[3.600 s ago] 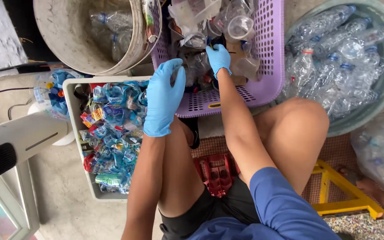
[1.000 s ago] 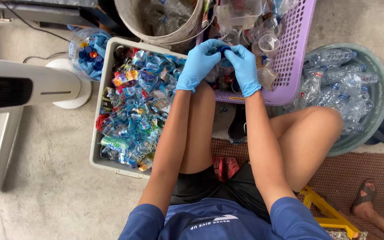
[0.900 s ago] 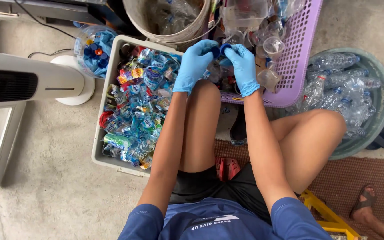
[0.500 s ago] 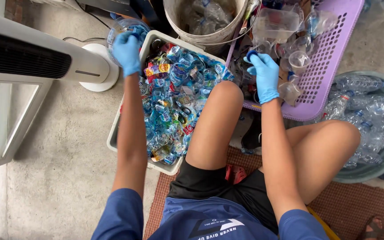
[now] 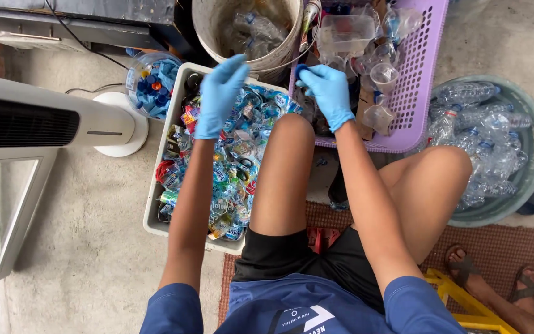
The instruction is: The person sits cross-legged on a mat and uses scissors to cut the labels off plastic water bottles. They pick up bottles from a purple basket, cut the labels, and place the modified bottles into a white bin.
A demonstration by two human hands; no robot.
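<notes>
**Two gloved hands over the sorting bins**

The person sits low on the floor, and both hands wear thin blue gloves. The left hand [image 5: 220,93] hovers over the white rectangular plastic bin [image 5: 156,210] full of torn bottle labels, at about 11 o'clock from the raised knee. Its fingers [image 5: 233,68] are loosely curled and released; I see nothing in them. The right hand [image 5: 329,93] is at 12 o'clock from the knee, at the near edge of the purple perforated plastic basket [image 5: 421,74]. Its fingers pinch a small blue bottle cap [image 5: 301,69], which sits at the fingertips just beside the grey round bucket [image 5: 217,31] holding clear bottles. Inside the purple basket lie clear plastic cups and a clear box. At 3 o'clock stands a green round tub [image 5: 526,185] with crushed clear bottles. At 10 o'clock, near the white bin, a clear jar [image 5: 149,83] keeps blue and red caps. A white fan base is beside it.
</notes>
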